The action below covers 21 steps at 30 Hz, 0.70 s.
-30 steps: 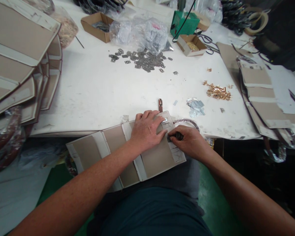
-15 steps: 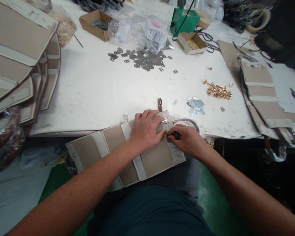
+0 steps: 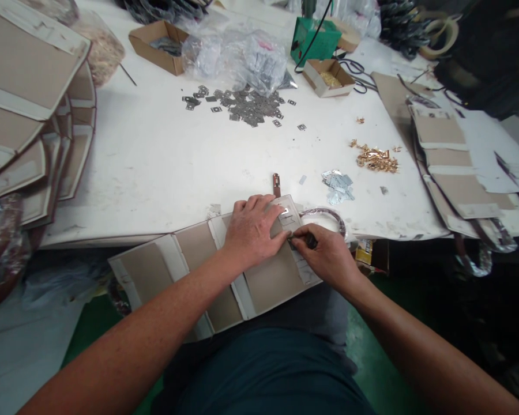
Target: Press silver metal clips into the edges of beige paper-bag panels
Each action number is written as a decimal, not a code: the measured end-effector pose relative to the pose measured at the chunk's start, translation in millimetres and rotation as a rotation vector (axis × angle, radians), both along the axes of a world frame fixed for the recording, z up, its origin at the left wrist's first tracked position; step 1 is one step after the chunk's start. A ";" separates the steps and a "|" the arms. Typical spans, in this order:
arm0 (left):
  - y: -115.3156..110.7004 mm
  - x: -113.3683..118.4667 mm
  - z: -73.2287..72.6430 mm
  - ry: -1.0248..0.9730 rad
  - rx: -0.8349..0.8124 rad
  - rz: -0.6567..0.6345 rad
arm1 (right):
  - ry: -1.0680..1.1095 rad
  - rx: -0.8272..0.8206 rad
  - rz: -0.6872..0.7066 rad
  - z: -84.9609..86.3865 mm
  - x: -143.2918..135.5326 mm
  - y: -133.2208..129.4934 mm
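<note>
A flat beige bag panel (image 3: 190, 262) with cream strips lies across my lap and the front edge of the white table (image 3: 164, 161). My left hand (image 3: 251, 230) presses flat on its right part, beside a small silver metal plate (image 3: 285, 217). My right hand (image 3: 324, 253) pinches a small dark tool (image 3: 308, 240) whose tip touches the panel just below that plate. A brown handle loop (image 3: 328, 216) curves out from behind my right hand.
Grey metal plates (image 3: 246, 106) are scattered at mid-table, with silver plates (image 3: 339, 184) and gold fittings (image 3: 376, 160) to the right. Cardboard boxes (image 3: 158, 39), plastic bags (image 3: 242, 52) and a green device (image 3: 313, 39) stand at the back. Panel stacks (image 3: 30, 115) lie left and right (image 3: 450, 167).
My right hand has shifted slightly left and up, bringing the tool closer to my left fingertips. The view has drifted a little. My left hand stays pressed down.
</note>
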<state>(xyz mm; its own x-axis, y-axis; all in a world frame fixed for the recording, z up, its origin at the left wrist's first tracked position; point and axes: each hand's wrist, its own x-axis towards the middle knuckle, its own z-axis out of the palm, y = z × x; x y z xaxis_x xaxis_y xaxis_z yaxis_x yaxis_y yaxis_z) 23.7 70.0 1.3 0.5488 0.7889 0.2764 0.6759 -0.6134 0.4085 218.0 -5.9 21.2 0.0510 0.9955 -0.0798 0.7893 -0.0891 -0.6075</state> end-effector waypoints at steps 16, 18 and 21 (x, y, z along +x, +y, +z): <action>4.4 -2.4 -3.3 0.029 0.002 -0.034 | 0.202 -0.083 -0.099 3.8 4.9 -6.1; 4.2 -1.8 -2.9 0.026 -0.003 -0.033 | 0.197 -0.111 -0.101 5.1 5.6 -3.9; 3.7 -0.6 -2.4 0.017 -0.020 -0.024 | 0.172 -0.124 -0.097 5.6 6.0 -2.4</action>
